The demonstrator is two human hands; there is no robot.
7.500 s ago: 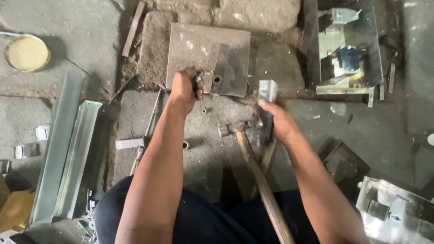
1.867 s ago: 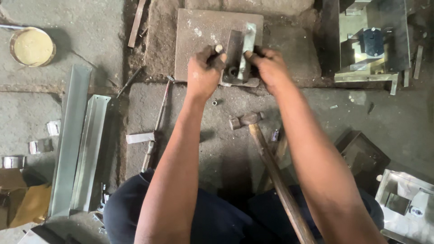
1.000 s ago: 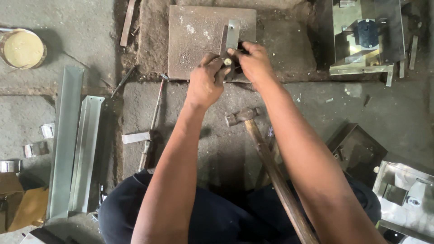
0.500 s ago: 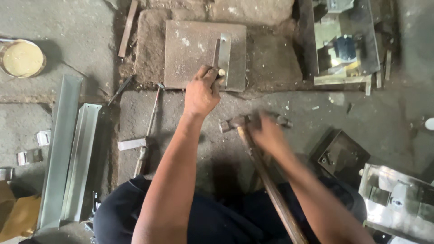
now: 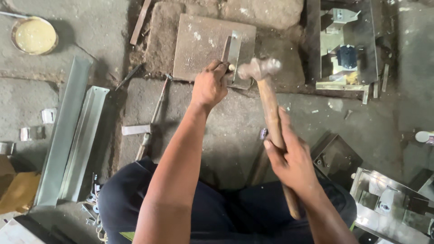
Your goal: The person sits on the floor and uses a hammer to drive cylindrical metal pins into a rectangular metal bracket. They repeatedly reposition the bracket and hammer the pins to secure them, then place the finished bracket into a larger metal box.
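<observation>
A flat steel plate (image 5: 199, 45) lies on the ground in front of me. On its right part stands a narrow bent metal piece (image 5: 234, 52). My left hand (image 5: 209, 86) pinches a small punch-like pin at the lower end of that piece and rests on the plate's edge. My right hand (image 5: 293, 158) grips the wooden handle of a hammer (image 5: 270, 108). The hammer's blurred steel head (image 5: 258, 68) hangs just right of my left fingers, above the plate's near right corner.
Long metal channels (image 5: 72, 135) lie at left, with a tin of yellowish paste (image 5: 35, 35) at far left top. A shiny metal box frame (image 5: 346, 45) stands at upper right. Shiny parts (image 5: 393, 203) sit at lower right. A rod tool (image 5: 153, 122) lies beside my left arm.
My right hand left the metal piece, took the hammer off the ground and raised it over the plate. My left hand stayed at the piece.
</observation>
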